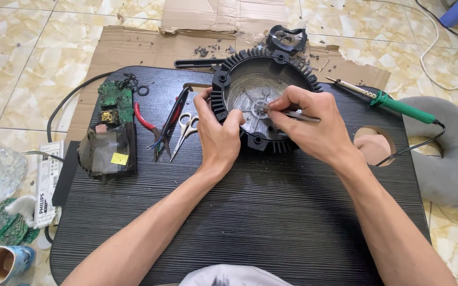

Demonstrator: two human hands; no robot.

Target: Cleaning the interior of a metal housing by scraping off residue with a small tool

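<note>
Left hand [219,135] clamps the stiff, probably heavy finned black housing [265,100] by its rim, while right hand [308,119] pinches a thin tool [292,113] at the hub just past its fingertips.

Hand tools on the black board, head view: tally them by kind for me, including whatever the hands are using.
Soldering iron, green handle: 1
Pliers, red handles: 1
Small scissors: 1
Thin metal tool held in the right hand, tip inside the round finned housing: 1
Total: 4
The left hand grips the housing's rim and holds no tool.
</note>
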